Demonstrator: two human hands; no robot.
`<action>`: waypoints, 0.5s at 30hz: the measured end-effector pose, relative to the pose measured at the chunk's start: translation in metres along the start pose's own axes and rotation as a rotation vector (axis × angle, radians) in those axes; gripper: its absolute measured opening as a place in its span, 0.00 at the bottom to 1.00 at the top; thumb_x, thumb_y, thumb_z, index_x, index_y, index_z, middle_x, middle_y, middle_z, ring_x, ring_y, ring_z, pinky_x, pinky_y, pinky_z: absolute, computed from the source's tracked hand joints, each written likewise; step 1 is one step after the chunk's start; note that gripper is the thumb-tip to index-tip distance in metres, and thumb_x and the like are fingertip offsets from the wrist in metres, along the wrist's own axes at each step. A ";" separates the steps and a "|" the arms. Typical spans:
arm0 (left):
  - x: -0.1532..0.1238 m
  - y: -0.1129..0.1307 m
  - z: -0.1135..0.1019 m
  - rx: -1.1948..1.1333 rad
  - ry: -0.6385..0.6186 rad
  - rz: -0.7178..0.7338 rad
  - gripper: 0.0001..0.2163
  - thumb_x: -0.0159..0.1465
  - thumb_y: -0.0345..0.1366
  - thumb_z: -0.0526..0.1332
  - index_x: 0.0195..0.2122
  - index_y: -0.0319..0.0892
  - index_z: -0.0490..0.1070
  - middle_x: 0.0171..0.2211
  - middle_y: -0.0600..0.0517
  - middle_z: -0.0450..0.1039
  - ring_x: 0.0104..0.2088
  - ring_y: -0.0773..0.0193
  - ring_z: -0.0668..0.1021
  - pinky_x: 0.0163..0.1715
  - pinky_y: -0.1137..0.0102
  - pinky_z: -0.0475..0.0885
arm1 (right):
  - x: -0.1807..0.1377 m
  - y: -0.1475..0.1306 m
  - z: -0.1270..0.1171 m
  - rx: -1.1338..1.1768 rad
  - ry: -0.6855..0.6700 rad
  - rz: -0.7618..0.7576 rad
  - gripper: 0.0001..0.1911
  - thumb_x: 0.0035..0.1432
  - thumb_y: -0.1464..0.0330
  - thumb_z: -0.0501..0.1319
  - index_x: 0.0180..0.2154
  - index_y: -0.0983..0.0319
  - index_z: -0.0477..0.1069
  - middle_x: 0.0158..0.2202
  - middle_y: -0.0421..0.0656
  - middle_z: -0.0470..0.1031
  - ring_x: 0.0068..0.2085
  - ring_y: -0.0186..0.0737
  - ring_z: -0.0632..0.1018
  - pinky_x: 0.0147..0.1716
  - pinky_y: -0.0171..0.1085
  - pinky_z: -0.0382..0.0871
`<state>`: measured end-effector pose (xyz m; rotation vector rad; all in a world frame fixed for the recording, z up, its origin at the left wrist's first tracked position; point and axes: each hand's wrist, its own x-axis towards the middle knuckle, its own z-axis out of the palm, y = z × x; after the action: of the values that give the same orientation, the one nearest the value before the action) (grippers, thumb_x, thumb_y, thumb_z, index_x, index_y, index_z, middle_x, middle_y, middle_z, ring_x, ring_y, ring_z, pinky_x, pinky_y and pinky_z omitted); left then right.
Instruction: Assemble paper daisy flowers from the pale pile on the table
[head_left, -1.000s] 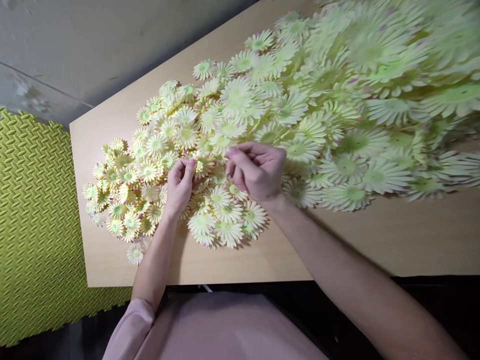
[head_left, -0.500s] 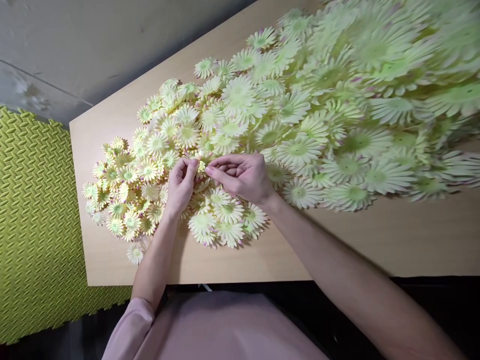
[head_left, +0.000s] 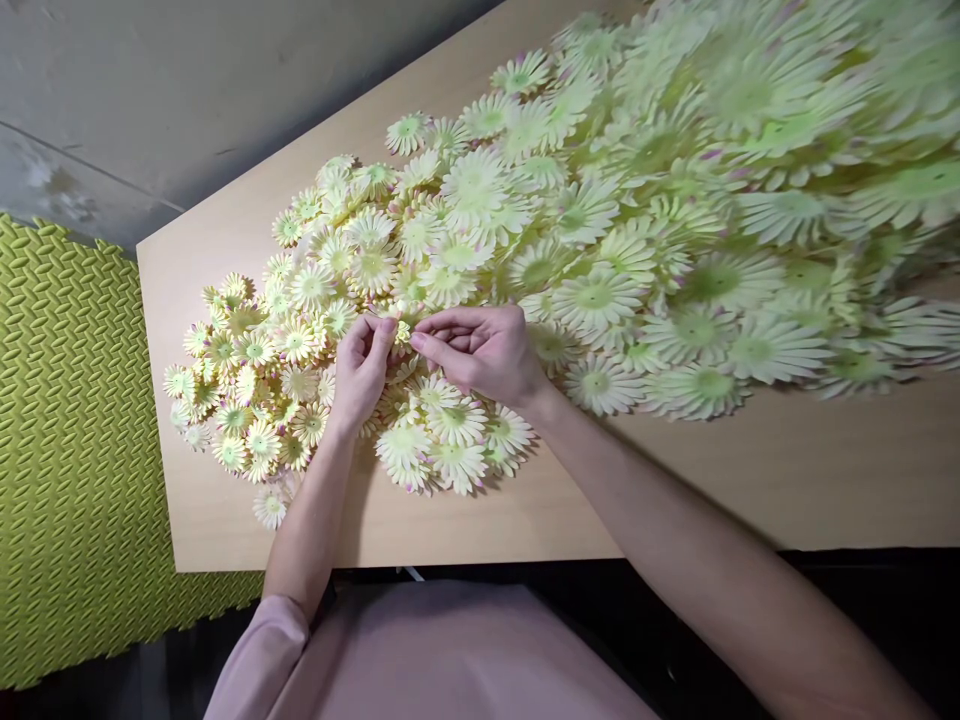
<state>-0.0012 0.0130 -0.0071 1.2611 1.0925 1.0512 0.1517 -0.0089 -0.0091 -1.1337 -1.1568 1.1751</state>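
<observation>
A wide heap of pale yellow-green artificial daisy heads (head_left: 480, 190) covers a light wooden table (head_left: 787, 470). My left hand (head_left: 360, 370) and my right hand (head_left: 487, 352) meet over the middle of the heap. Between their fingertips sits one small flower head (head_left: 403, 332). Both hands are closed in a pinch on it, left from the left side, right from the right. Smaller flowers (head_left: 247, 390) lie to the left of my hands, larger ones (head_left: 697, 290) to the right, blurred near the camera.
A green woven-pattern foam mat (head_left: 67, 450) lies left of the table on a grey concrete floor (head_left: 187, 90). The table's near edge (head_left: 450, 565) runs just above my pink-clothed lap (head_left: 420, 650). Bare tabletop shows at the front right.
My right hand came down and left from above the heap to meet my left hand at the small flower. My left hand has stayed in place.
</observation>
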 end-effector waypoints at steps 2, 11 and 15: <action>0.000 0.001 0.001 0.009 0.004 -0.006 0.18 0.63 0.52 0.61 0.27 0.42 0.63 0.22 0.58 0.56 0.21 0.74 0.58 0.21 0.73 0.55 | 0.000 0.001 0.000 0.007 -0.004 0.006 0.08 0.51 0.65 0.69 0.31 0.65 0.79 0.18 0.38 0.71 0.15 0.26 0.63 0.12 0.29 0.56; -0.001 0.002 0.001 0.017 -0.003 -0.013 0.18 0.63 0.51 0.61 0.27 0.42 0.63 0.22 0.58 0.55 0.21 0.74 0.58 0.21 0.73 0.54 | 0.000 -0.004 0.000 0.004 -0.018 0.025 0.08 0.50 0.67 0.69 0.30 0.65 0.78 0.16 0.37 0.69 0.14 0.26 0.62 0.12 0.29 0.56; -0.001 0.003 0.001 0.022 -0.010 -0.017 0.18 0.63 0.51 0.61 0.27 0.42 0.63 0.22 0.57 0.56 0.21 0.74 0.59 0.21 0.73 0.55 | 0.000 -0.006 0.000 0.000 -0.007 0.032 0.07 0.49 0.67 0.69 0.29 0.66 0.78 0.15 0.36 0.66 0.14 0.26 0.63 0.12 0.28 0.56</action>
<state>-0.0005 0.0122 -0.0042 1.2711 1.1086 1.0216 0.1523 -0.0088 -0.0028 -1.1526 -1.1481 1.2048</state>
